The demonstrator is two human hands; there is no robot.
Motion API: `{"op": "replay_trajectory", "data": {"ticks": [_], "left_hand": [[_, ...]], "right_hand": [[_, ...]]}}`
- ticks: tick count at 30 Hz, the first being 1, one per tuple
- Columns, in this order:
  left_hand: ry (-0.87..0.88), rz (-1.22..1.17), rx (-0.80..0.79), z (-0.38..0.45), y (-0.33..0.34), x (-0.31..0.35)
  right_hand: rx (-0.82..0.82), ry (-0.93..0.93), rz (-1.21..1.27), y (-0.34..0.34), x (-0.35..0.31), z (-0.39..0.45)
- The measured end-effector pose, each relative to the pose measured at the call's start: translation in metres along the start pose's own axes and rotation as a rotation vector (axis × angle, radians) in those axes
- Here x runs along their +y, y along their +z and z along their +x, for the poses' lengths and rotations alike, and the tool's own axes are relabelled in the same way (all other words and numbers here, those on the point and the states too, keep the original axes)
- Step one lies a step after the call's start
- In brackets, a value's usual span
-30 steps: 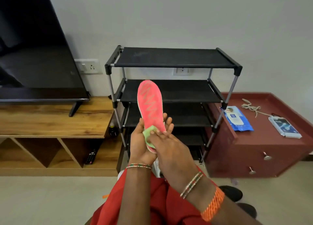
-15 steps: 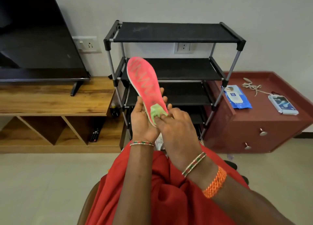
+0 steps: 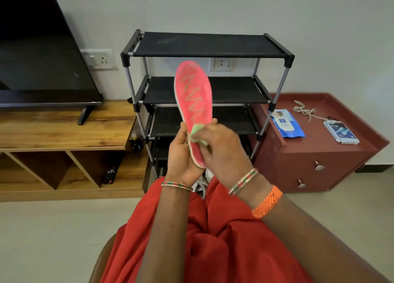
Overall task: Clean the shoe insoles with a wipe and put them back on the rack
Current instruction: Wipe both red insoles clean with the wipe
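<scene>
Gripping the heel, the left hand [image 3: 183,154] is holding a pink insole [image 3: 194,97] with pale zigzags, toe toward 12 o'clock. The right hand [image 3: 221,150] is pinching a green wipe [image 3: 197,133] against it. Writing on the blue packet [image 3: 286,122] at 3 o'clock is looking unreadable.

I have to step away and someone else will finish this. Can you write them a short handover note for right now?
Left hand holds the pink insole upright by its heel end.
Right hand presses a green wipe against the insole's lower part.
The rack stands ahead, with no insoles visible on its shelves. The wipes pack lies on the red cabinet.
Done: the heel area is being wiped.
Left: wipe the rest, put the insole on the rack, and check for any others.
</scene>
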State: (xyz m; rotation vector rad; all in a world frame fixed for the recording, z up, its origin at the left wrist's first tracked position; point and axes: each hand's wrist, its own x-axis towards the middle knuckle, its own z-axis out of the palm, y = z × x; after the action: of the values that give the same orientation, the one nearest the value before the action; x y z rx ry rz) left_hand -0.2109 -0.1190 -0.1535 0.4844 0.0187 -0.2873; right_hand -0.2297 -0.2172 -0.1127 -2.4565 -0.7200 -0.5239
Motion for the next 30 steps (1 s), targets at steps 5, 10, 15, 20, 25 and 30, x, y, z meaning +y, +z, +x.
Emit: {"op": "replay_trajectory", "data": {"ticks": [5, 10, 15, 20, 25, 30], "left_hand": [[0.018, -0.084, 0.056, 0.004, -0.013, -0.003], [-0.026, 0.003, 0.016, 0.005, 0.005, -0.011], [-0.012, -0.011, 0.053, 0.000, -0.006, 0.002], [-0.011, 0.001, 0.070, 0.003, 0.002, 0.000], [-0.008, 0.008, 0.047, 0.001, 0.004, -0.004], [0.018, -0.024, 0.119, -0.001, -0.012, -0.001]], "right_hand": [[-0.166, 0.008, 0.019, 0.007, -0.002, -0.023], [0.077, 0.041, -0.111, 0.000, 0.006, 0.006], [-0.047, 0.002, -0.028, 0.009, -0.004, -0.024], [-0.064, 0.000, 0.045, 0.005, 0.003, -0.016], [0.007, 0.052, 0.067, 0.010, 0.006, 0.001], [-0.142, 0.016, 0.237, 0.020, 0.001, -0.029]]}}
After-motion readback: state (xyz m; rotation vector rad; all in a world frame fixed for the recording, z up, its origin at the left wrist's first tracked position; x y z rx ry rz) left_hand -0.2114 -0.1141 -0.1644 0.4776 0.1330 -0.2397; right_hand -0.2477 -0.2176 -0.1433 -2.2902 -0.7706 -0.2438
